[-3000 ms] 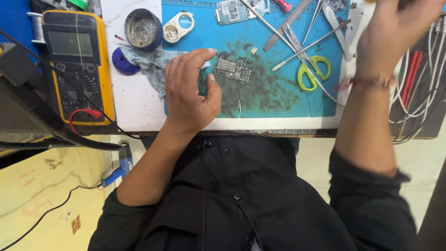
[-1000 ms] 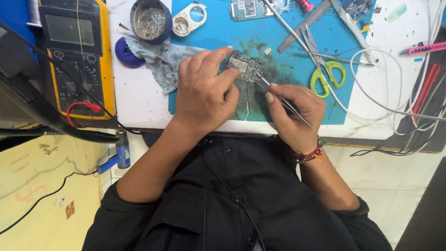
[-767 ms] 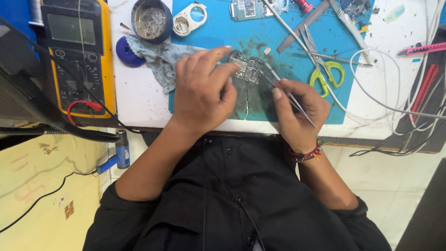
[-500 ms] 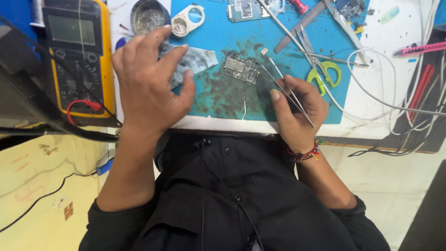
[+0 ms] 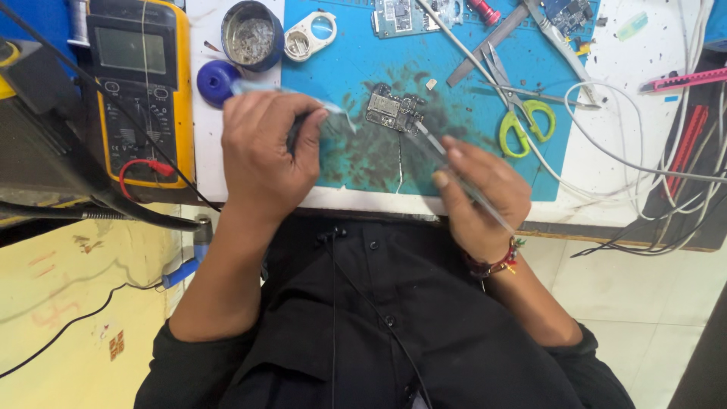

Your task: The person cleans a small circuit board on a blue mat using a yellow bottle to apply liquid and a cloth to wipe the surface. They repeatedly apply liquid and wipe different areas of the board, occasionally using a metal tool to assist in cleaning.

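Here my left hand [image 5: 265, 155] is curled shut around a crumpled pale blue cloth [image 5: 333, 121], and the cloth pokes out past my fingers over the blue mat [image 5: 356, 76]. My right hand [image 5: 481, 193] is closed on thin silver tweezers [image 5: 447, 163], and their tip reaches up to the small grey circuit board [image 5: 392, 110]. The board lies flat on a dark smudgy patch of the mat, between my two hands and just beside the cloth. Near my left hand a yellow meter with a grey screen [image 5: 136, 83] lies on the surface. A round metal tin [image 5: 251, 34] and a blue cap [image 5: 216, 79] are near it. Scissors with green handles [image 5: 522, 125] lie near my right hand, beside white wires [image 5: 628, 163]
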